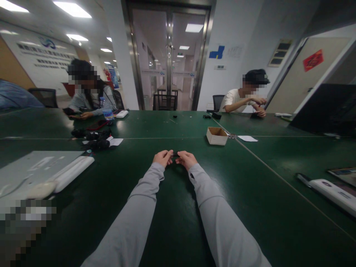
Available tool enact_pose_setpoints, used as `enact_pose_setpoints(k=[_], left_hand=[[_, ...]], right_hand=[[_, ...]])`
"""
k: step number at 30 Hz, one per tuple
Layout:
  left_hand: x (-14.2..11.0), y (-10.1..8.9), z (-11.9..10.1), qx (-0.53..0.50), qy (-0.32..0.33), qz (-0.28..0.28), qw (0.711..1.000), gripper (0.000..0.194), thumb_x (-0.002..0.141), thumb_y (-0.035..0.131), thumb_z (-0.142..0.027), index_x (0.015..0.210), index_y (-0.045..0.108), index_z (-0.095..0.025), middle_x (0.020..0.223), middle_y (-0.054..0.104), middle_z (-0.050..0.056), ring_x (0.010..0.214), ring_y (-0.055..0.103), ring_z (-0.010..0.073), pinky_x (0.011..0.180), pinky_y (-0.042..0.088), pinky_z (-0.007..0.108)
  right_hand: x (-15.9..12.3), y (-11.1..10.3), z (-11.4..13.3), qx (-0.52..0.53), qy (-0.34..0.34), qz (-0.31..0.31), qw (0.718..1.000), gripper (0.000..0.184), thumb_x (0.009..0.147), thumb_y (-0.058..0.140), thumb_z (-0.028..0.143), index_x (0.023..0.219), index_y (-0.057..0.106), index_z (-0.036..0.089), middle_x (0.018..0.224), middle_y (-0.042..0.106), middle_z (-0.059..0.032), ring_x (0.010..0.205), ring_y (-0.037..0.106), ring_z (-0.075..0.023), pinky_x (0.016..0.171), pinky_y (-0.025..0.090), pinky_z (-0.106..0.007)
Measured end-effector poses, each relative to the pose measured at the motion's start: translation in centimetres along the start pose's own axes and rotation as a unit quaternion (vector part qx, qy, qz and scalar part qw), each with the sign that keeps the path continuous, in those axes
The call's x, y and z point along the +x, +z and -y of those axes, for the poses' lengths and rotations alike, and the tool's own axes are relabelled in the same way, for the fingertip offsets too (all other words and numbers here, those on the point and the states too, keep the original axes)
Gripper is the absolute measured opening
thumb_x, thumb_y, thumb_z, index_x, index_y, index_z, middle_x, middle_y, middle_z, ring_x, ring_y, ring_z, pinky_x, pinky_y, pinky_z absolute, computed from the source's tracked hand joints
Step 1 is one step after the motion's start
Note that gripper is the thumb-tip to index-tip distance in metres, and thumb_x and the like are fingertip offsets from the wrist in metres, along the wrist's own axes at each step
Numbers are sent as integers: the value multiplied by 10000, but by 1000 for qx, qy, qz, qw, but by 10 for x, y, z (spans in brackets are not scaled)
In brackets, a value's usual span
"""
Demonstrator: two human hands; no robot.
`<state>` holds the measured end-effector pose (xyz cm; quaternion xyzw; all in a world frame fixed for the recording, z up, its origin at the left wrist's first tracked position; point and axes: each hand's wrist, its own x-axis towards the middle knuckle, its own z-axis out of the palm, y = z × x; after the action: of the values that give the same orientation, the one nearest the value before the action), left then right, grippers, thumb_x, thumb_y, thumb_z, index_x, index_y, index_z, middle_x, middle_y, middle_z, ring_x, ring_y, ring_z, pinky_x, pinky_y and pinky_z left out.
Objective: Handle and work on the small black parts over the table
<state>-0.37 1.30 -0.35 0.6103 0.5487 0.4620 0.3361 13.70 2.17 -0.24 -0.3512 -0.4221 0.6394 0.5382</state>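
Observation:
Both my hands meet over the middle of the green table [178,128], fingers closed around one small dark object [175,154]. Its kind is too small to make out. My left hand [162,158] pinches its left end between thumb and fingers. At the other end, the thumb and fingers of my right hand [187,159] close on it. Part of the object is hidden behind my fingertips. Beyond my right hand stands an open cardboard box [217,136]; its contents cannot be seen.
Black gear [97,141] and a water bottle [107,111] sit at the left, past a large grey panel [33,167]. A white device [330,191] lies at the right. White paper [248,138] is beside the box. Two people sit across the table.

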Motion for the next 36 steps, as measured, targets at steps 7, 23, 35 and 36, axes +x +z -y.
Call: enact_pose_setpoints(k=[7,23,35,36], left_hand=[[-3,-1,-4,11,-4,-11,1000,473,736,415,-594,629,581,-164,458,562,-2,389,494,88,449,401,195],[-8,0,-4,41,44,-114,992,334,710,513,-517,672,573,-191,604,573,-12,573,531,109,575,400,211],[-44,14,-3,99,83,3,992,123,642,613,-278,687,553,-181,649,549,-5,583,485,109,558,387,222],[-50,17,-4,94,79,9,992,101,656,591,-266,692,552,-180,661,557,0,586,492,110,560,392,225]], right_hand=[[-2,2,1,-8,1,-2,1000,173,622,711,219,651,566,131,538,579,-2,445,561,-106,421,477,-198],[-8,4,-8,-168,-89,-22,982,477,432,757,167,835,503,187,607,598,60,546,563,-98,551,472,-230],[-49,8,8,-137,-3,16,990,359,536,633,167,853,469,199,680,601,48,316,502,-83,285,387,-186],[-56,7,10,-150,-12,33,988,369,537,652,189,858,471,194,664,592,52,318,503,-84,286,389,-184]])
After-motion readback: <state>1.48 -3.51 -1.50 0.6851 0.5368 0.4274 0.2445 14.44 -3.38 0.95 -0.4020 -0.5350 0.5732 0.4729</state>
